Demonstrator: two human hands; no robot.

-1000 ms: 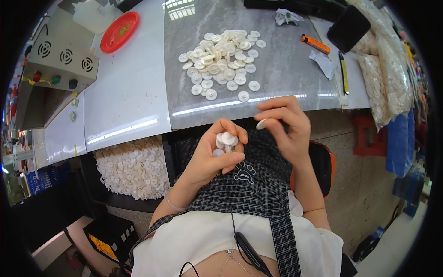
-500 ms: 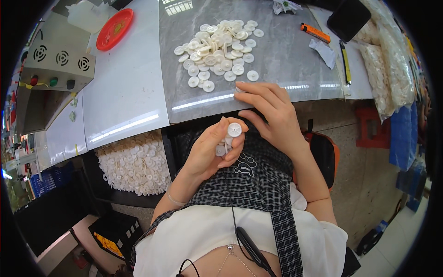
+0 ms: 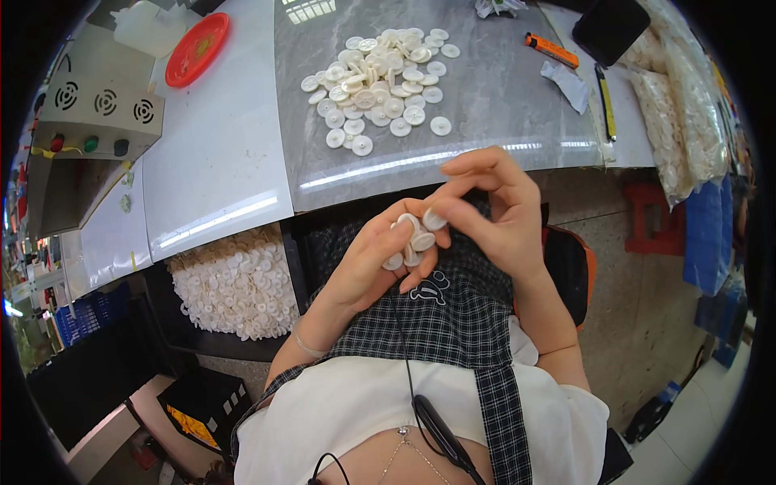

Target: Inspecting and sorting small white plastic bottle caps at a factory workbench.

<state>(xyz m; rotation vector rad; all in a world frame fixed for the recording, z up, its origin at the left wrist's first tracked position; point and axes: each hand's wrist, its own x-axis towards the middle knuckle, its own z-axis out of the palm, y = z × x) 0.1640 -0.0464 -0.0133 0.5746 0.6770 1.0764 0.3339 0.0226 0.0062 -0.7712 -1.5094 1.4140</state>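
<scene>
Several small white plastic gears (image 3: 417, 240) rest in my left hand (image 3: 372, 255), whose fingers curl round them in front of my apron. My right hand (image 3: 505, 214) is beside it, pinching one more white gear (image 3: 434, 219) between thumb and fingers, close to the left fingertips. Beyond both hands, a heap of the same white gears (image 3: 380, 85) lies on the grey marbled tabletop (image 3: 517, 121), with a few loose ones along its near side. The undersides of the held gears are hidden by my fingers.
Left of my lap, an open black drawer (image 3: 202, 346) holds a mass of small white parts (image 3: 234, 287). A metal machine with buttons (image 3: 101, 101) and a red plate (image 3: 197, 50) stand at left. An orange marker (image 3: 552, 50), yellow cutter knife (image 3: 605, 105) and plastic bags of parts (image 3: 667, 129) lie at right.
My right hand has come back from the table edge to my left hand, bringing a gear it was touching there. The gears in my left hand have shifted.
</scene>
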